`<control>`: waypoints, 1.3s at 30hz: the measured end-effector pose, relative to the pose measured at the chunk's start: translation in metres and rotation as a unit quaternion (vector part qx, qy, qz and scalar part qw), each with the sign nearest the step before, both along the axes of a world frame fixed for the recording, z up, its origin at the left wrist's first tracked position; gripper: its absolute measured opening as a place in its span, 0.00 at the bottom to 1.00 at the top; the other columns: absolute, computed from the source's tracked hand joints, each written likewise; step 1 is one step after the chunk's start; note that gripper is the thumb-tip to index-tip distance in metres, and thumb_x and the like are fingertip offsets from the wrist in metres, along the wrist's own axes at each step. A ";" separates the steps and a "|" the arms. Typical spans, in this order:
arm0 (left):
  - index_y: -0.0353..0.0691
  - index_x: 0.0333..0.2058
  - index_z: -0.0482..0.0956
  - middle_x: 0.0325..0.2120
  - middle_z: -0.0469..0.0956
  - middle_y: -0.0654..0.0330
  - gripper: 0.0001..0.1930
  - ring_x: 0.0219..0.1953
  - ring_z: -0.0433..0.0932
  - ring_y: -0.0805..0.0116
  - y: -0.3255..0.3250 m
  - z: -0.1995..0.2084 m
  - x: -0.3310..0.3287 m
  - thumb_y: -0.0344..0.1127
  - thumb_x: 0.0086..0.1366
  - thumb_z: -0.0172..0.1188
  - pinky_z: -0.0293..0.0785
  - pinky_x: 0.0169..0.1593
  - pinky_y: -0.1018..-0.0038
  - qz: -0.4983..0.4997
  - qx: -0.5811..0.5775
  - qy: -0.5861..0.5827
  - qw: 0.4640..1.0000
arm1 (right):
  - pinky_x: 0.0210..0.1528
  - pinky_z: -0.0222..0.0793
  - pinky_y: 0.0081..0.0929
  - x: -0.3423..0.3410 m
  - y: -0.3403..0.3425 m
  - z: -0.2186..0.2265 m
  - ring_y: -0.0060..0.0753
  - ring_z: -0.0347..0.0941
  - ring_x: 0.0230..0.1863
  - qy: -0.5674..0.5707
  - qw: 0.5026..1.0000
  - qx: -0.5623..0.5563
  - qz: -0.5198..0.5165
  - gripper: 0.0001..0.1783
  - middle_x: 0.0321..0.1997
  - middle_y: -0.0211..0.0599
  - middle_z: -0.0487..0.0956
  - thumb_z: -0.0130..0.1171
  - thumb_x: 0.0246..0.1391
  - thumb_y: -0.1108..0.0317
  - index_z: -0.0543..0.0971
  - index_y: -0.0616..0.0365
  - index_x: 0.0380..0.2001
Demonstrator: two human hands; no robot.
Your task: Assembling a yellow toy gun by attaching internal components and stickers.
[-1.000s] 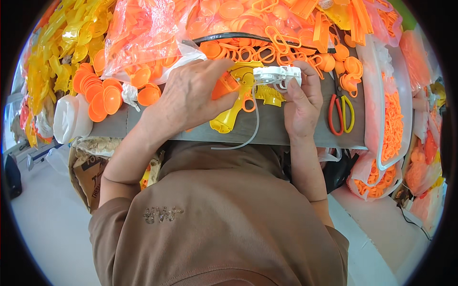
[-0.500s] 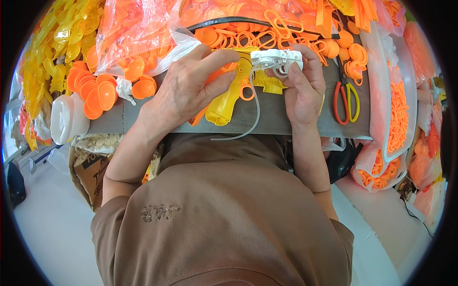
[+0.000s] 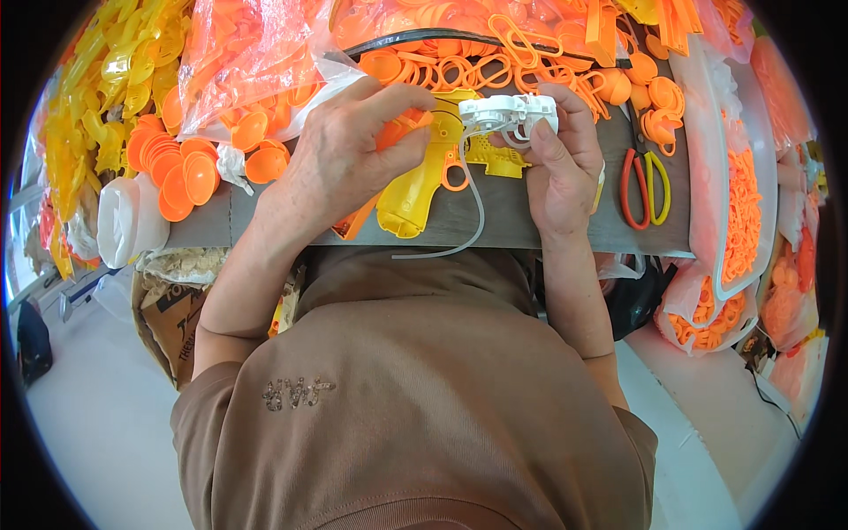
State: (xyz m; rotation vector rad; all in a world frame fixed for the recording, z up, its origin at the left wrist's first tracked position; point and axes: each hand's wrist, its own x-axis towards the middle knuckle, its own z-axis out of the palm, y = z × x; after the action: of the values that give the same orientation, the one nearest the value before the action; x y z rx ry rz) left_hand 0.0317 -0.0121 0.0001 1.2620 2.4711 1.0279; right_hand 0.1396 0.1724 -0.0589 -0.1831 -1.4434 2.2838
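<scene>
In my right hand (image 3: 564, 168), a white plastic mechanism (image 3: 505, 111) is pinched between thumb and fingers, above the table. From it a thin clear tube (image 3: 480, 212) curves down toward the table's front edge. Curled round a long orange plastic piece (image 3: 355, 217) is my left hand (image 3: 346, 150); much of that piece is hidden behind the hand, and its thumb and forefinger stand apart. Between the hands a yellow toy-gun shell half (image 3: 405, 205) lies on the table, with an orange ring-shaped trigger part (image 3: 456, 175) beside it. Another yellow piece (image 3: 496, 155) is partly behind the mechanism.
Scissors (image 3: 645, 187) with red and yellow handles lie right of my right hand. Orange scoop-like discs (image 3: 187, 177) are heaped at left. Plastic bags of orange parts (image 3: 256, 62) fill the back. At right stands a clear bin (image 3: 717, 265) of small orange pieces.
My left hand and the orange piece have shifted slightly left. The white mechanism has tilted a little and moved slightly left, still in my right hand.
</scene>
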 end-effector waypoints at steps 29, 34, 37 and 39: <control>0.40 0.36 0.76 0.20 0.69 0.54 0.14 0.20 0.73 0.56 0.014 -0.017 0.008 0.43 0.57 0.59 0.70 0.24 0.64 0.013 -0.043 0.166 0.985 | 0.45 0.75 0.37 0.010 -0.005 -0.007 0.35 0.74 0.45 0.020 0.999 -0.037 0.009 0.21 0.45 0.41 0.74 0.51 0.56 0.69 0.65 0.63 0.52; 0.41 0.37 0.77 0.20 0.70 0.55 0.14 0.20 0.73 0.57 0.017 -0.020 0.014 0.43 0.57 0.59 0.70 0.23 0.65 0.042 -0.058 0.177 0.982 | 0.45 0.75 0.37 0.009 -0.005 -0.010 0.35 0.74 0.46 0.026 0.999 -0.030 0.014 0.21 0.46 0.41 0.74 0.51 0.57 0.69 0.65 0.63 0.52; 0.41 0.37 0.77 0.20 0.71 0.56 0.14 0.20 0.74 0.58 0.020 -0.027 0.012 0.43 0.57 0.60 0.70 0.23 0.66 0.061 -0.035 0.194 0.978 | 0.46 0.75 0.37 0.010 -0.005 -0.010 0.35 0.74 0.46 0.028 0.999 -0.042 0.012 0.21 0.46 0.41 0.74 0.51 0.57 0.69 0.64 0.63 0.52; 0.40 0.37 0.77 0.21 0.72 0.56 0.14 0.20 0.74 0.59 0.020 -0.031 0.014 0.43 0.57 0.60 0.70 0.23 0.66 0.068 -0.024 0.202 0.977 | 0.46 0.75 0.37 0.010 -0.004 -0.011 0.35 0.74 0.46 0.033 0.999 -0.038 0.012 0.21 0.46 0.41 0.73 0.51 0.57 0.69 0.64 0.63 0.52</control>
State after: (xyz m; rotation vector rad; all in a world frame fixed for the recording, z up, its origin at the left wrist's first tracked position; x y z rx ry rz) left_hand 0.0455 0.0078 -0.0312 1.4226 2.8987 0.7963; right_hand 0.1500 0.1684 -0.0700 -0.1128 -1.3342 2.3438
